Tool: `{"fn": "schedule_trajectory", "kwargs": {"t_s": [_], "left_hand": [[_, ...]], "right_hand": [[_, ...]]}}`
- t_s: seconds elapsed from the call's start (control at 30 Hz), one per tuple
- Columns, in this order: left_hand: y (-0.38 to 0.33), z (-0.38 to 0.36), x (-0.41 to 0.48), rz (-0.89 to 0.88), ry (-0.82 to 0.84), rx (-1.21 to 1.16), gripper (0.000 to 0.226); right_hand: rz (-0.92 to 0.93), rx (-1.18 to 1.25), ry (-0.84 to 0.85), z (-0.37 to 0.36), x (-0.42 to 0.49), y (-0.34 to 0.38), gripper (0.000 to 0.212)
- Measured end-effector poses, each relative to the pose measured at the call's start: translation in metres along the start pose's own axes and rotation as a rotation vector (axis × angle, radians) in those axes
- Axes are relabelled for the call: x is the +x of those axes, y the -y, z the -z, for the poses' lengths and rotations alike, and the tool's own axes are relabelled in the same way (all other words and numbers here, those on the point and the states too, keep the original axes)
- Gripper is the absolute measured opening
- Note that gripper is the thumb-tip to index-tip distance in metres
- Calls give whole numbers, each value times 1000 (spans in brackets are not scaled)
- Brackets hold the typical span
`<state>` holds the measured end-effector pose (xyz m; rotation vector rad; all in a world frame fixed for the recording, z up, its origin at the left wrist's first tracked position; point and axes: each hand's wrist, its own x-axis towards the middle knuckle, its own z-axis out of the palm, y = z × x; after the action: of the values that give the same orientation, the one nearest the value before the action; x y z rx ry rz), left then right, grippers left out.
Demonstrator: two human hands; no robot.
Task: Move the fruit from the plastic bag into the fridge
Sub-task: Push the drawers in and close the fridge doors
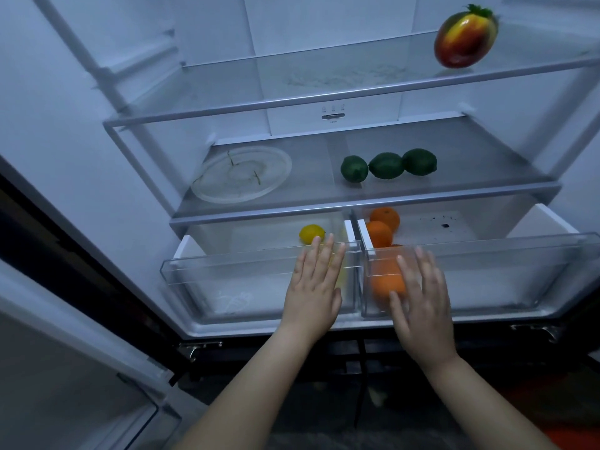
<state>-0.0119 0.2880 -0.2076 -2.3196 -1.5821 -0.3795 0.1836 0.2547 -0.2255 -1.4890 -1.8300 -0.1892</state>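
Left hand [313,287] flat, fingers spread, on the left drawer [227,280] by the lemon [311,233]; right hand [422,303] likewise open on the right drawer [487,274] with oranges [384,228] inside. Uneven shoving could jam a drawer or squash the front orange, I reckon.

1. The top glass shelf [324,76] of the open fridge carries one mango [466,37], red and yellow with a green stem, far to the right.
2. The middle shelf [454,151] bears a clear round plate [242,173] on the left and three green limes [386,165] in a row right of centre, close together.
3. Below, the left drawer [227,287] stands pulled out with a lemon [311,233] lying at its back.
4. The right drawer [503,280], just beside it, holds several oranges [380,233] piled against its left wall.
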Motion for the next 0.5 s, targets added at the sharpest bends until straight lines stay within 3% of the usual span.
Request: {"fn": "schedule_trajectory", "kwargs": {"t_s": [0.13,0.5], "left_hand": [[-2,-8,-5,24,10,40,78],[4,-19,26,82,21,-13,92]], "right_hand": [[43,-90,63,-7,-6,-12,60],[33,-59,86,-34,42,-27,61]]}}
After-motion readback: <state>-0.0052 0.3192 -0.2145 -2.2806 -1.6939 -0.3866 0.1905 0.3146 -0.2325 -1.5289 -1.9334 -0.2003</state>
